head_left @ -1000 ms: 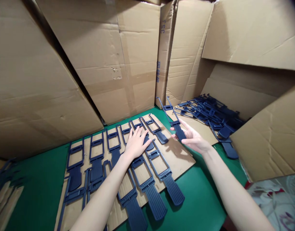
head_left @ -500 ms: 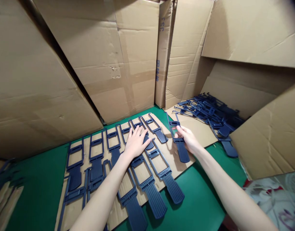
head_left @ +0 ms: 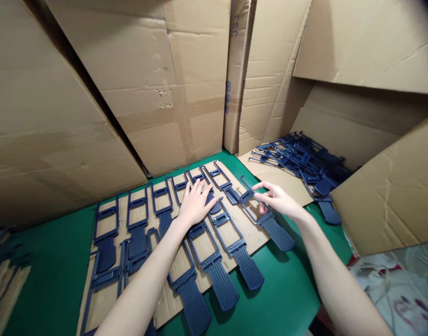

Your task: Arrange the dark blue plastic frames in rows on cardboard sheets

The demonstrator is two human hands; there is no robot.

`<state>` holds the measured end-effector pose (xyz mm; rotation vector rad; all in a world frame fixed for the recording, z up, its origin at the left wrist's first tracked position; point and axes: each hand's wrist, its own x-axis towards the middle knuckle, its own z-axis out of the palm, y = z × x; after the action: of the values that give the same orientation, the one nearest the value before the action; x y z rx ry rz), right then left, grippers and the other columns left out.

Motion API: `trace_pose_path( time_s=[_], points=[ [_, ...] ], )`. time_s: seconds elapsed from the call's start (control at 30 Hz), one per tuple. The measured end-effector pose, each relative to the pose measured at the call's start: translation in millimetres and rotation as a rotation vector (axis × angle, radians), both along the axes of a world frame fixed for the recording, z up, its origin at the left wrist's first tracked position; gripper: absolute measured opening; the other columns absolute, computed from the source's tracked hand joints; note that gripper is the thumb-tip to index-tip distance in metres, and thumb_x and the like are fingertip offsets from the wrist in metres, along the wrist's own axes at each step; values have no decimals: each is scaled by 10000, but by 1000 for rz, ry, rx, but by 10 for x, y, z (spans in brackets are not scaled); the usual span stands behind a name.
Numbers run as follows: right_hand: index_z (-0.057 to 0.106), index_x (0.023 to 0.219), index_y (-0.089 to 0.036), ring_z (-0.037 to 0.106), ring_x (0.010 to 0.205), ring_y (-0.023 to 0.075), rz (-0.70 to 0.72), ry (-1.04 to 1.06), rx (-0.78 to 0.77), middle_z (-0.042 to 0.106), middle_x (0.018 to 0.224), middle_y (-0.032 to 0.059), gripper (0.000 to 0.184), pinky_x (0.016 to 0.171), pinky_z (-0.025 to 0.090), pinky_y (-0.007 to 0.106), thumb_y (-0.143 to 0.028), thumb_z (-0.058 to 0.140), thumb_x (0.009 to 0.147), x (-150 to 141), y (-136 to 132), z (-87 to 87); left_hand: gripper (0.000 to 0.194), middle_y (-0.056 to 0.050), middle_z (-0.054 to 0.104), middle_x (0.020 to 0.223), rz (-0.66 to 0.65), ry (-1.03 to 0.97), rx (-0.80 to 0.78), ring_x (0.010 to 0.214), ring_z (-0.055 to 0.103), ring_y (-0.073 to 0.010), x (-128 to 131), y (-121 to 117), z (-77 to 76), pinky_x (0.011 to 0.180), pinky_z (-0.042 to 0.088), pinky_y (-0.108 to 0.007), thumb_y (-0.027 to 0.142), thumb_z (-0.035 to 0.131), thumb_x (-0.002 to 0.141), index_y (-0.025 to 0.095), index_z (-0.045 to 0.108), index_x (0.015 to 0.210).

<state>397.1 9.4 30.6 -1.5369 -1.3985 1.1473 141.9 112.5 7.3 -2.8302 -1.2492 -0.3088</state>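
Several dark blue plastic parts, each a thin frame with a ribbed paddle end, lie in rows on a flat cardboard sheet (head_left: 256,235) on the green table (head_left: 287,294). My left hand (head_left: 196,204) rests flat, fingers spread, on the parts in the back row. My right hand (head_left: 279,199) pinches the frame of one blue part (head_left: 270,224) at the sheet's right end; its paddle points toward me past the sheet's edge. This part lies beside the last part in the front row (head_left: 235,242).
A loose pile of the same blue parts (head_left: 301,161) lies on another cardboard piece at the back right. Large cardboard boxes (head_left: 165,84) wall in the table at the back and sides. More blue parts (head_left: 0,242) show at the far left edge.
My right hand brought one blue part from the right, turned it and lowered it onto the sheet's right end. My left hand stayed pressed on the back row.
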Motion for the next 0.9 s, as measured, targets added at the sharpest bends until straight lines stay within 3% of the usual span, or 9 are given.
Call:
trace_pose_path(
  time_s=[0.23, 0.5, 0.67, 0.9],
  points=[
    [389, 1166, -167, 525, 484, 106, 195, 99, -36, 596, 540, -20, 433, 482, 403, 209, -443, 514, 856, 9, -81, 112, 541, -127, 367, 1446, -1, 7, 7, 1378, 224, -278, 3, 3, 0, 1119, 118, -521, 506, 303, 930, 196, 412, 1360],
    [340, 1200, -202, 562, 513, 113, 273, 154, -118, 612, 655, -16, 494, 413, 425, 192, -446, 558, 829, 44, -75, 33, 535, -126, 373, 1443, 8, 5, 8, 1376, 228, -282, 10, 8, -6, 1121, 118, -515, 504, 319, 926, 200, 421, 1354],
    [400, 1142, -212, 596, 569, 131, 225, 201, -95, 599, 734, -21, 527, 409, 478, 217, -391, 679, 732, 22, -32, -34, 533, -122, 373, 1443, 8, 17, 19, 1375, 233, -274, 9, 6, -3, 1118, 129, -514, 507, 304, 929, 205, 416, 1354],
    [511, 1002, -156, 472, 395, 81, 150, 63, 12, 527, 510, -54, 368, 395, 407, 196, -433, 610, 781, -67, 14, -60, 538, -116, 372, 1444, 4, 6, 17, 1375, 235, -274, 9, 11, -19, 1118, 124, -515, 514, 294, 928, 210, 414, 1355]
  ],
)
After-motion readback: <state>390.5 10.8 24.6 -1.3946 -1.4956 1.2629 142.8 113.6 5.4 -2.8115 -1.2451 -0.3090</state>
